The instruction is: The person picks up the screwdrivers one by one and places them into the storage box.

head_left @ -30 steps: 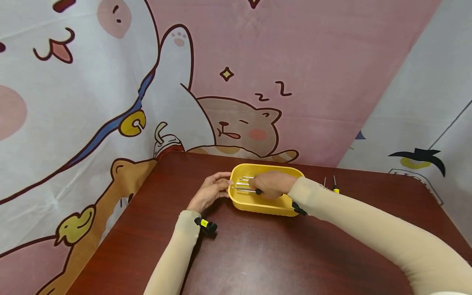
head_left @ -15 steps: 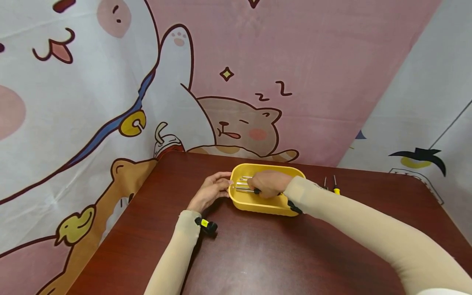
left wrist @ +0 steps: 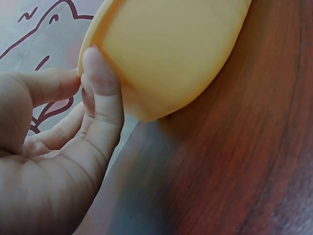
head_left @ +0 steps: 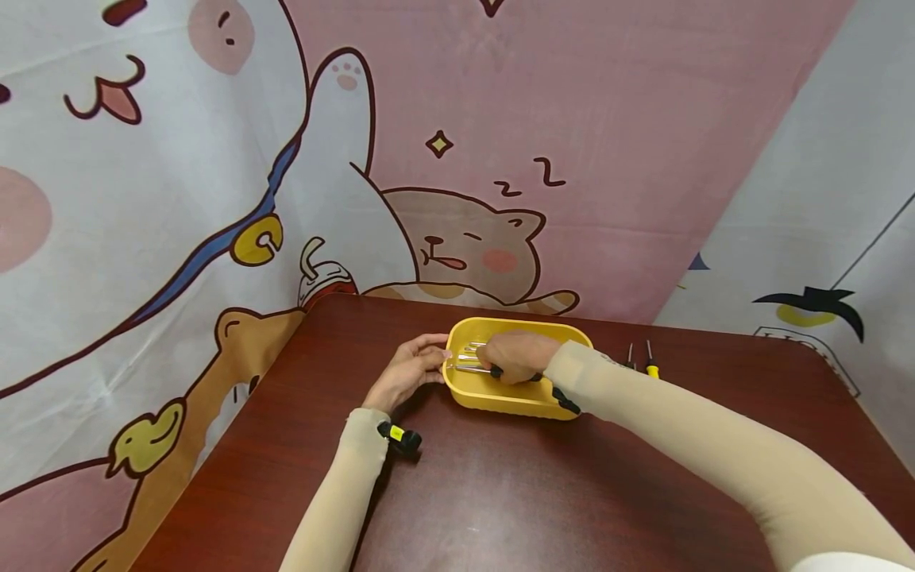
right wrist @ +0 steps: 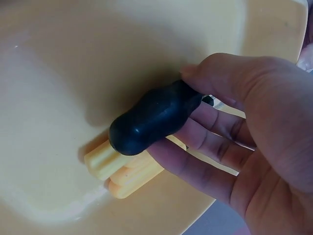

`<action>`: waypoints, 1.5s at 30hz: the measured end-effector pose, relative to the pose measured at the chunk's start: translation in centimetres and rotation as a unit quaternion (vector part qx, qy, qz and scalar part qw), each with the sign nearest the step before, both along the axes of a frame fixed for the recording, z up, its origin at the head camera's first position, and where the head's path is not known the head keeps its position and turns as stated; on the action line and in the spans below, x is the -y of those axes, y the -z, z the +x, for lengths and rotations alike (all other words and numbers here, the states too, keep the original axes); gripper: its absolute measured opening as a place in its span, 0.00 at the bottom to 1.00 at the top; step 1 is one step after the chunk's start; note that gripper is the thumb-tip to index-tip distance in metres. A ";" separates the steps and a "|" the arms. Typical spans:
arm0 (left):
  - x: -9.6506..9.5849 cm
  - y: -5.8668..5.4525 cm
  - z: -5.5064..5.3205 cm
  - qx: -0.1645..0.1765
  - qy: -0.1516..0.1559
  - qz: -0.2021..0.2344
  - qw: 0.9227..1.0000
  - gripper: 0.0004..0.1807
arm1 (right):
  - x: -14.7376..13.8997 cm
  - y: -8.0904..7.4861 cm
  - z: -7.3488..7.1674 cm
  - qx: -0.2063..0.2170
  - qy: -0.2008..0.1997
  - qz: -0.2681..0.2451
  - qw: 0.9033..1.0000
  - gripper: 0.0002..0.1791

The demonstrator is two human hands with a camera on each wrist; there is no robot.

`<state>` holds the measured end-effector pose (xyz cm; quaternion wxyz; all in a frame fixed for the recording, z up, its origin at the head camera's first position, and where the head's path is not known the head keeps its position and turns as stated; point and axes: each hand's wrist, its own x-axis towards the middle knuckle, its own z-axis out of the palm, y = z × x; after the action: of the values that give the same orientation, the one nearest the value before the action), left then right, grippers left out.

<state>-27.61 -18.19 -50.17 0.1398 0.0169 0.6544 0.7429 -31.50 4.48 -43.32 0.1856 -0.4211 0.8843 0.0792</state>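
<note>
A yellow plastic tub [head_left: 515, 405] sits on the table, and my left hand [head_left: 407, 372] pinches the rim at its left end. In the left wrist view, the thumb [left wrist: 101, 73] lies against the tub wall. My right hand [head_left: 520, 356] reaches inside the tub and holds a screwdriver by its black handle [right wrist: 151, 117], the metal shaft pointing left. Beneath that handle, yellow screwdriver handles [right wrist: 137, 174] lie on the tub's floor. Several metal shafts [head_left: 468, 357] show left of the right hand, which hides their handles in the head view.
To the right of the tub, a yellow-handled screwdriver [head_left: 652, 367] and another shaft [head_left: 631, 354] lie on the dark red wooden table [head_left: 457, 492], partly behind the right sleeve. A printed cartoon cloth [head_left: 572, 159] hangs close behind the table.
My right hand has shifted slightly left inside the tub with the black-handled screwdriver. The left hand and the tub have stayed in place.
</note>
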 end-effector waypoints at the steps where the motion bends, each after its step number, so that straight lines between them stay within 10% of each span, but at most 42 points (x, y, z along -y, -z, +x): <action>1: 0.0 0.0 0.0 0.000 0.000 0.000 1.000 0.25 | 0.0 0.0 0.0 0.001 0.000 0.001 1.000 0.08; 45: 0.1 -0.1 0.0 0.006 0.001 -0.001 1.000 0.24 | -1.5 -1.3 -0.1 0.002 0.017 -0.058 0.998 0.23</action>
<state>-27.58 -18.26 -50.09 0.1440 0.0132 0.6541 0.7425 -31.58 5.99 -41.97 0.1641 -0.4165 0.8939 0.0237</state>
